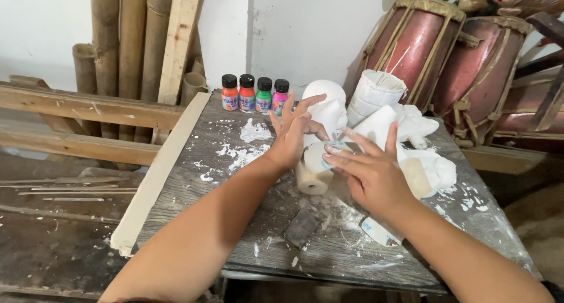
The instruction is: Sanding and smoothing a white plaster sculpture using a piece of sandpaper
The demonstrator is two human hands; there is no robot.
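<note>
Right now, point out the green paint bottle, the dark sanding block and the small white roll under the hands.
green paint bottle (264,100), head view, its label.
dark sanding block (301,228), head view, top face.
small white roll (312,182), head view, round end.

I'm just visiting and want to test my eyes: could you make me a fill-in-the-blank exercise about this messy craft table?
1. At the back of the grey wooden table stand ____ small paint bottles with black caps.
2. Both hands, left hand and right hand, meet at a small ____ plaster cylinder.
3. Behind the table, on the right, lean two reddish ____.

Missing words: four; white; drums
</note>
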